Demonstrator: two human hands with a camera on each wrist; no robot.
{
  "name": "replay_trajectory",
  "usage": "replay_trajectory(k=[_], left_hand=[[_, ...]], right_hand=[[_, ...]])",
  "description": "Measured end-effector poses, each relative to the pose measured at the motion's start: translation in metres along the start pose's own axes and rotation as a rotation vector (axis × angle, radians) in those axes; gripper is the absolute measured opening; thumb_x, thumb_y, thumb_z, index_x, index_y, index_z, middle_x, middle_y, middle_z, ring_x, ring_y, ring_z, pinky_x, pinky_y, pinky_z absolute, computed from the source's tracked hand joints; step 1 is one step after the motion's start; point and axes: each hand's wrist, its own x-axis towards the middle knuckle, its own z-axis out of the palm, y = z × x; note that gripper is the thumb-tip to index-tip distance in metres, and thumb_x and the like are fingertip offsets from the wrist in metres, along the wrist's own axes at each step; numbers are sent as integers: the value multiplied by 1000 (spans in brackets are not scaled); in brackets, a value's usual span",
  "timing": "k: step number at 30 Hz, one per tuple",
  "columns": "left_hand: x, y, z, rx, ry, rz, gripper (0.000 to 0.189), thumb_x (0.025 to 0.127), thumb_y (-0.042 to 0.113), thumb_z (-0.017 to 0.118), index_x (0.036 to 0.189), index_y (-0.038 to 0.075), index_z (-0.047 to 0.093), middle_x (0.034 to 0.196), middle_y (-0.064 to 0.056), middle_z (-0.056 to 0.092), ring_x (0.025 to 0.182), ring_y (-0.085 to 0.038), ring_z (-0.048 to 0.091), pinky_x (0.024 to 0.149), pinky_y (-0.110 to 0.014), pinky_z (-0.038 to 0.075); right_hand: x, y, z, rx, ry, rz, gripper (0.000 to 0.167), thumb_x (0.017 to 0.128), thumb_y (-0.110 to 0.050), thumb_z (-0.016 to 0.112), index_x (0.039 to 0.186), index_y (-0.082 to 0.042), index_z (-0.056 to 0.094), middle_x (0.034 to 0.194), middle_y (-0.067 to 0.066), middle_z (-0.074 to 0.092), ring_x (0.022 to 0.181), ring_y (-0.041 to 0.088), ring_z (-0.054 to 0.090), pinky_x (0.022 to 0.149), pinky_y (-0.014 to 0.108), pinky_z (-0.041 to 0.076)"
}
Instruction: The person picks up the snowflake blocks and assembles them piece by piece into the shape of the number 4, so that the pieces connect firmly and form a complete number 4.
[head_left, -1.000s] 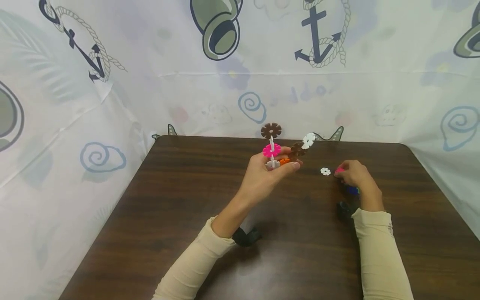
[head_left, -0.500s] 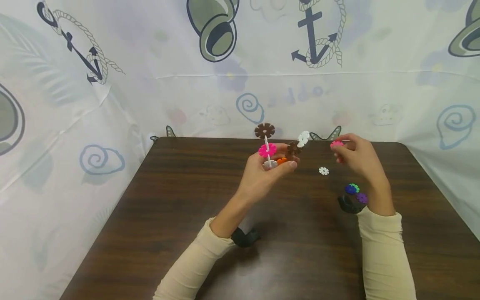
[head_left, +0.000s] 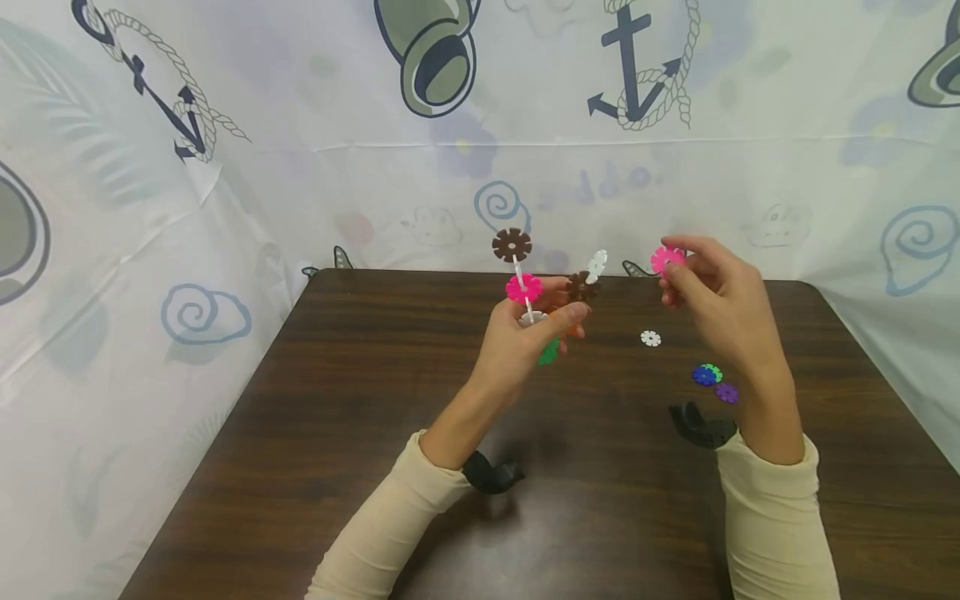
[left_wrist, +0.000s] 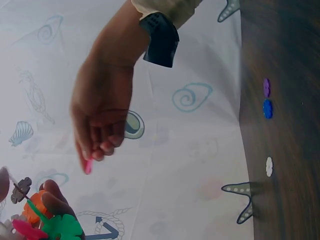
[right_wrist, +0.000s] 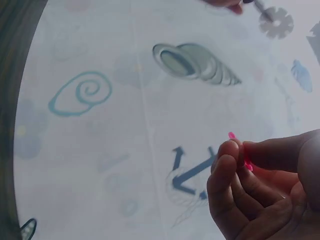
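Note:
My left hand (head_left: 513, 346) grips a chain of interlocked notched plastic discs above the table. A brown disc (head_left: 512, 245) tops one branch, over a pink disc (head_left: 523, 289) and white ones. Another branch carries a second brown disc (head_left: 582, 287) and a white disc (head_left: 597, 267). In the left wrist view an orange disc (left_wrist: 35, 206) and a green disc (left_wrist: 62, 228) show by the fingers, which partly hide the middle. To the right, raised, my right hand (head_left: 731, 312) pinches a loose pink disc (head_left: 663, 259) between thumb and fingertips, apart from the chain.
On the dark wooden table (head_left: 337, 400) lie a white disc (head_left: 651, 338), a blue disc (head_left: 703, 376) overlapping a light green one, and a purple disc (head_left: 727, 393). A printed cloth (head_left: 360, 183) hangs behind the table's far edge. Black mounts (head_left: 491, 475) sit at both wrists.
My right hand has lifted the pink disc off the table and raised it, uncovering the blue, green and purple discs. My left hand has turned the chain, shifting it slightly left; its green disc now shows.

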Motion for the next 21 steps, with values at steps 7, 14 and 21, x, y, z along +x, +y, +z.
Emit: replay_trajectory(k=[7, 14, 21], left_hand=[[1, -4, 1, -51, 13, 35, 22, 99, 11, 67, 119, 2, 66, 90, 4, 77, 79, -17, 73, 66, -29, 58], [2, -6, 1, -100, 9, 109, 15, 99, 6, 64, 114, 2, 65, 90, 3, 77, 81, -25, 73, 67, -29, 58], [3, -5, 0, -111, 39, 152, 8, 100, 5, 64, 105, 11, 65, 89, 1, 77, 75, -21, 74, 65, -28, 57]], right_hand=[[-13, -23, 2, 53, 61, -68, 32, 103, -15, 62, 134, -14, 67, 83, 0, 68, 73, 13, 65, 71, 15, 57], [-25, -38, -8, 65, 125, -108, 34, 102, -9, 61, 135, -14, 67, 83, 2, 67, 73, 15, 64, 73, 16, 56], [-31, -40, -25, 141, 201, -208, 35, 98, 4, 59, 132, -2, 67, 80, -2, 67, 67, 10, 63, 70, 14, 56]])
